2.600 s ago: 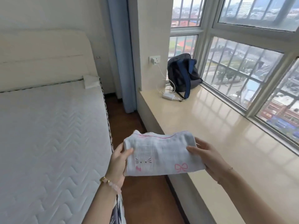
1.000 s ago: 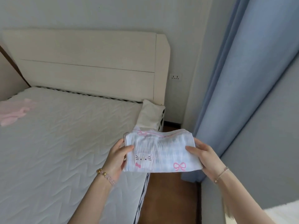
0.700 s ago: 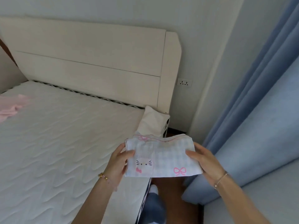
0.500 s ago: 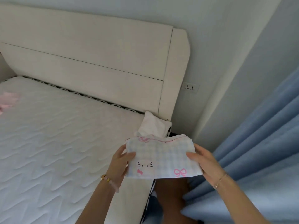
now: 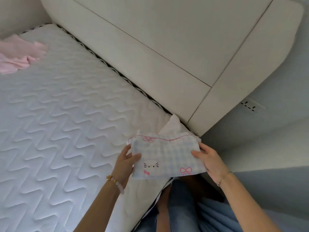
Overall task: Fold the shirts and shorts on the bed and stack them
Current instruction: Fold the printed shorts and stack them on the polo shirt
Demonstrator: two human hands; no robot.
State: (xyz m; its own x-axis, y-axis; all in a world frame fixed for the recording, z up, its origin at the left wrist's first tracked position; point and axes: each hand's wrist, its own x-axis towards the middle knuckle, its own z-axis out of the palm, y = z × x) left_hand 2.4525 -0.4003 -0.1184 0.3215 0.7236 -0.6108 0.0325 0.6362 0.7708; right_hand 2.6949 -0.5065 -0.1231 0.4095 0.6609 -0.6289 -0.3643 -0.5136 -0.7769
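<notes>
Head view: both hands hold one folded garment [image 5: 167, 158] flat between them, in the air over the mattress [image 5: 58, 123] at the corner nearest the headboard [image 5: 150, 39]. It is pale blue-and-white check with a cat face, pink bows and a thin pink line along its far edge. Whether it is a shirt or shorts cannot be told.

The left hand [image 5: 124, 164] pinches the garment's left edge, thumb on top and fingers underneath. A beaded bracelet [image 5: 115, 182] sits on that wrist. The right hand [image 5: 209, 162] grips the right edge the same way, thumb laid across the top of the cloth and fingers curled below. A thin chain [image 5: 223, 177] circles that wrist.

Just beyond the garment, a folded white cloth [image 5: 173, 127] lies on the mattress in that same corner, against the headboard's foot. It is partly hidden by the held piece.

A pink garment [image 5: 18, 56] lies crumpled and unfolded at the mattress's far left edge, well apart from the hands.

A wall socket [image 5: 248, 106] sits right of the headboard. Blue curtain [image 5: 217, 218] folds fill the lower right, beside the bed's near edge.
</notes>
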